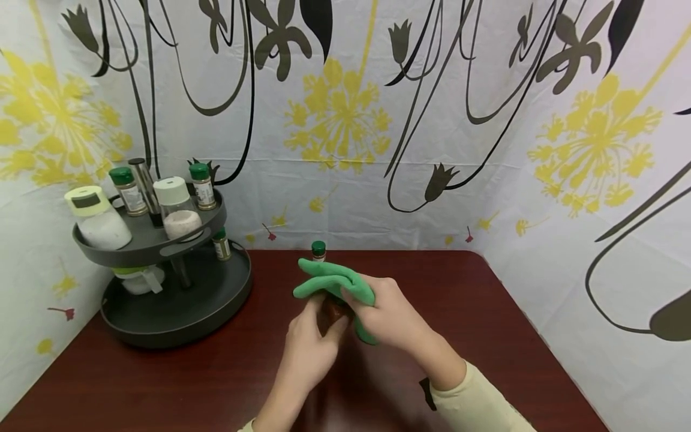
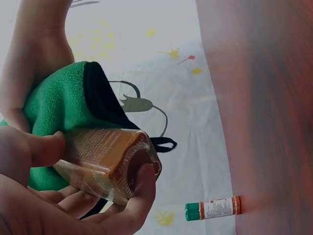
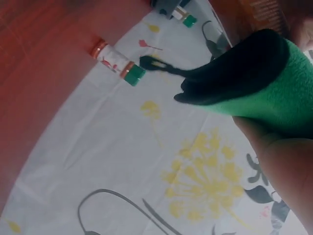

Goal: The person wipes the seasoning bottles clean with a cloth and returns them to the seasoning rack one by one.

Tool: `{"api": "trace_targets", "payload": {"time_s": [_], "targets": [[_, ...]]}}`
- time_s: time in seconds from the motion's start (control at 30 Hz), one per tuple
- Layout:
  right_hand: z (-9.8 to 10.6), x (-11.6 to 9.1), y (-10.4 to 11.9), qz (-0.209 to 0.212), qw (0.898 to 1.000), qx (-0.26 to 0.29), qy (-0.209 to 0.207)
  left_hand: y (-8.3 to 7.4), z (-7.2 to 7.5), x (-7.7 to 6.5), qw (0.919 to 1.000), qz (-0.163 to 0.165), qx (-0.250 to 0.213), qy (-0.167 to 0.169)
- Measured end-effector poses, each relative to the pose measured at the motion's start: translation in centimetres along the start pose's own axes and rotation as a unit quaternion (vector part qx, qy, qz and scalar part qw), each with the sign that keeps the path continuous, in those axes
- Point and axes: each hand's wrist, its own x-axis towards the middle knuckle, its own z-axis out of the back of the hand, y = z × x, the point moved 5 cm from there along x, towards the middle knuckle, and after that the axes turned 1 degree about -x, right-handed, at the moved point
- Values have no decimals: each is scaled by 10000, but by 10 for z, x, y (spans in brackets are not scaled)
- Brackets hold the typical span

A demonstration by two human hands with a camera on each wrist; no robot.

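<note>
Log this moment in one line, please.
left hand: holds bottle | right hand: holds cloth beside bottle | shaker: upright on table | rack: left of hands

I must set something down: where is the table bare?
The dark red tabletop is bare from the right hand to the right edge, and between the round grey two-tier tray and left hand. Crowded: the centre, with green fleece cloth, transparent brown container and, behind, a green-capped jar; the tray's upper tier.

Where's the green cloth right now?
Head view: just below centre, the green cloth is in the right hand, beside the amber container held by the left hand, a green-capped bottle beyond.
</note>
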Motion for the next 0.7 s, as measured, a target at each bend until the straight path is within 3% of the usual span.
{"api": "trace_targets", "payload": {"time_s": [0.07,0.23,0.3,0.37,0.43,0.57,0.7], "targets": [[0,-1,-1,-89,9999,66,-113,0,2,1,9999,-62,-138,-43],[-3,-5,8,530,9979,-133,-337,4,6,5,9992,-45,-370,-169],[-4,-9,10,575,9970,-173,-478,6,8,6,9988,29,-446,-219],[-5,-14,8,301,9980,-66,-560,8,9,7,9980,129,-551,-290],[-6,-20,3,-242,9966,344,-710,9,11,8,9968,196,-700,-327],[-9,-29,-5,-1169,9754,1403,-1232,7,7,9,9949,235,-980,-84],[-17,-33,-8,-1459,9530,2051,-1689,4,2,7,9928,145,-1167,222]]}}
